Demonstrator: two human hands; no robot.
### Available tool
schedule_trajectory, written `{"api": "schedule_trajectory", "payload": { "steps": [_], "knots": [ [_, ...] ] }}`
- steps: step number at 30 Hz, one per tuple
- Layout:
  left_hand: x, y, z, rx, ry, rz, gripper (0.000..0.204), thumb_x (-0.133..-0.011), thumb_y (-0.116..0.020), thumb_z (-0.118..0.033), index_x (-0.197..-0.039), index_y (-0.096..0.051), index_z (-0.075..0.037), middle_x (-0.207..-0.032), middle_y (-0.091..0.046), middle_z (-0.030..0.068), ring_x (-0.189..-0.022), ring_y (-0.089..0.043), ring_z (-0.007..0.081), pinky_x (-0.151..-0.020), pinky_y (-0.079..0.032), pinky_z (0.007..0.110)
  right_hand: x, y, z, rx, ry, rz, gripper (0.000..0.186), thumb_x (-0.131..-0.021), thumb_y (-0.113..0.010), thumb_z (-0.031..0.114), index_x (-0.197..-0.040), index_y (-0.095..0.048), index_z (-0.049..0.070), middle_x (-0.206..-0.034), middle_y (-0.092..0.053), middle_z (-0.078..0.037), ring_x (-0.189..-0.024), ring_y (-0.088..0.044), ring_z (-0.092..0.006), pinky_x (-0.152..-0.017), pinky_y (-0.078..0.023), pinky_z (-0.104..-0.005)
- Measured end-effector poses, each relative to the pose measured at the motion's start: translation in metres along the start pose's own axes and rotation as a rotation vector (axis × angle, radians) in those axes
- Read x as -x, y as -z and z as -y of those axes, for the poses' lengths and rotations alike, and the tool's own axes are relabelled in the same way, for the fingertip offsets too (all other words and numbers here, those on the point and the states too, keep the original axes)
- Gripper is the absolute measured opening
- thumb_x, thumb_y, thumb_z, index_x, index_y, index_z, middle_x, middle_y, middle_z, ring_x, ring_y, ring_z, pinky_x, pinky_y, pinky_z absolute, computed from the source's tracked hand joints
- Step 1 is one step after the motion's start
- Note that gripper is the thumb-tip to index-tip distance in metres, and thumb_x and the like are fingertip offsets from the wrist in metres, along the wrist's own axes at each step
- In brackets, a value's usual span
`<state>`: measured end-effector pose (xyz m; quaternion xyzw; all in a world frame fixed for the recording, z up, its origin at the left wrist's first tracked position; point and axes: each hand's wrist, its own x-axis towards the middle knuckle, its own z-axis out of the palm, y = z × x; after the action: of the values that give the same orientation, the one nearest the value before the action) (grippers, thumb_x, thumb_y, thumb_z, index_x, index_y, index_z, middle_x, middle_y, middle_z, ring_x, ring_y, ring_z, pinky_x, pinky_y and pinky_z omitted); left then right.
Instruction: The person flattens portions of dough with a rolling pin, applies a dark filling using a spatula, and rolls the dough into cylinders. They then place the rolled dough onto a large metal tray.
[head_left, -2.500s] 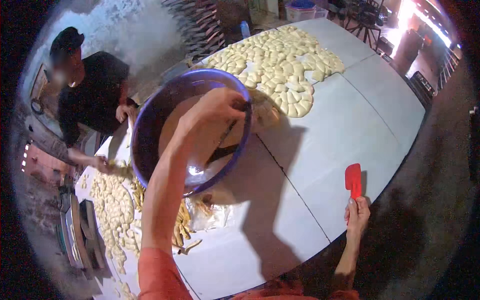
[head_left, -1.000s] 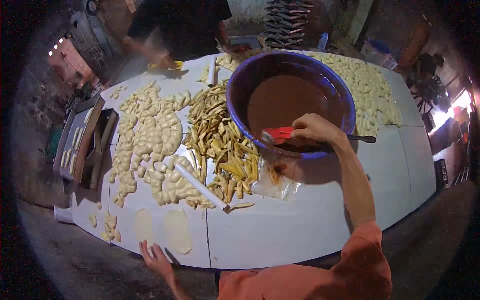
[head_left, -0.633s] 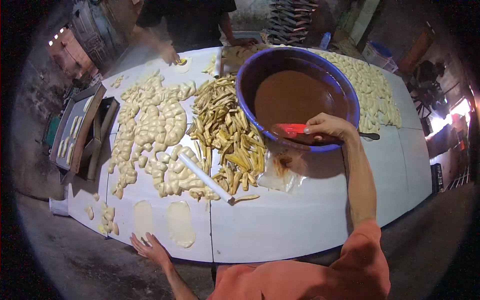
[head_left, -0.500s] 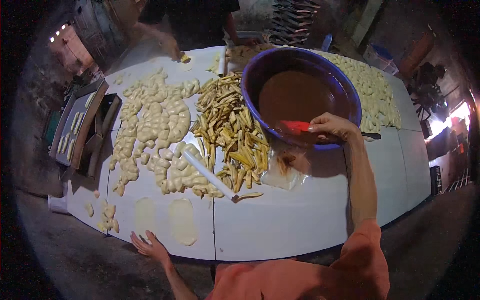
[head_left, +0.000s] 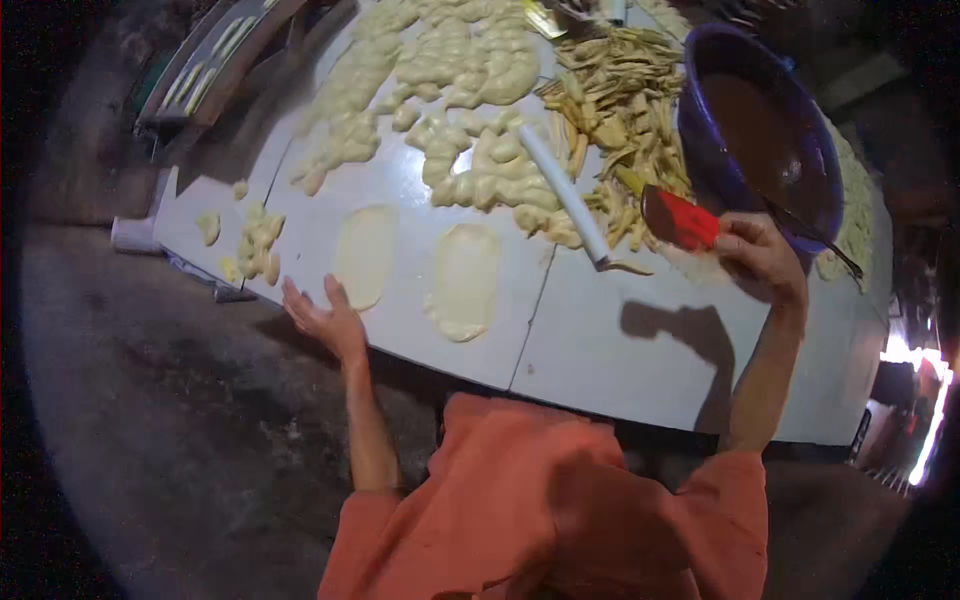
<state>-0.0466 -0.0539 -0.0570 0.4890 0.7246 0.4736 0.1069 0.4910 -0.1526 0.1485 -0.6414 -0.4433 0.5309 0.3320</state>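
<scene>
My right hand (head_left: 765,258) grips a red scraper (head_left: 697,224) with dark brown paste on its blade. It is held above the table, left of a purple basin (head_left: 697,135) that holds brown paste (head_left: 765,130). Low at the table's near edge, my left hand (head_left: 336,325) is open, fingers spread, by the lower end of a flat oval dough sheet (head_left: 364,258). A second dough sheet (head_left: 467,280) lies to its right. Beyond the sheets rests a white rolling pin (head_left: 563,193), beside a heap of yellowish cut strips (head_left: 625,105), perhaps banana.
Many pale dough lumps (head_left: 485,60) cover the far left of the tiled table (head_left: 610,340); a few small dough pieces (head_left: 258,240) sit near its left corner. A dark-handled tool (head_left: 825,243) leans over the basin's rim. A tray with pale strips (head_left: 215,55) stands far left.
My right hand has brought the scraper out of the basin, leftward, and its blade now bears brown paste. My left hand stays open by the dough sheet. The view has shifted.
</scene>
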Motion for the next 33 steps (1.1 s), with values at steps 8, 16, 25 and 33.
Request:
{"api": "schedule_trajectory", "payload": {
  "steps": [8,16,25,33],
  "knots": [
    [0.0,0.016,0.005,-0.316,-0.063,0.077,0.079,-0.1,-0.066,-0.042,-0.162,-0.03,-0.009,-0.168,-0.024,0.0224,-0.157,-0.016,0.0411,-0.124,-0.018,0.06,-0.026,-0.175,-0.035,0.473,0.182,0.185,0.03,-0.098,-0.071,0.028,-0.104,-0.073,-0.001,-0.07,-0.064,-0.006,-0.065,-0.058,-0.0117,-0.06,-0.046,-0.0297],
    [0.002,0.018,0.009,-0.29,-0.083,0.13,0.084,-0.098,-0.068,-0.048,-0.163,-0.029,-0.012,-0.17,-0.022,0.0205,-0.158,-0.012,0.0423,-0.122,-0.01,0.068,-0.019,-0.25,-0.005,0.813,0.315,-0.079,0.02,-0.097,-0.07,0.027,-0.101,-0.075,0.008,-0.083,-0.072,-0.013,-0.072,-0.069,-0.0329,-0.065,-0.053,-0.0412],
    [0.003,0.019,0.012,-0.266,-0.13,0.161,0.086,-0.095,-0.071,-0.044,-0.162,-0.03,-0.011,-0.169,-0.023,0.02,-0.158,-0.012,0.0432,-0.12,-0.008,0.071,0.0,-0.262,-0.023,0.931,0.43,-0.176,0.014,-0.097,-0.067,0.022,-0.096,-0.07,0.008,-0.077,-0.066,-0.009,-0.071,-0.067,-0.0318,-0.062,-0.051,-0.0425],
    [0.0,0.022,0.015,-0.269,-0.148,0.204,0.087,-0.094,-0.071,-0.045,-0.163,-0.029,-0.011,-0.171,-0.02,0.0188,-0.159,-0.008,0.0419,-0.12,-0.003,0.072,0.004,-0.265,-0.033,0.86,0.262,-0.324,0.017,-0.095,-0.074,0.024,-0.1,-0.076,0.007,-0.082,-0.071,-0.012,-0.069,-0.069,-0.0275,-0.062,-0.052,-0.0369]
  ]
}}
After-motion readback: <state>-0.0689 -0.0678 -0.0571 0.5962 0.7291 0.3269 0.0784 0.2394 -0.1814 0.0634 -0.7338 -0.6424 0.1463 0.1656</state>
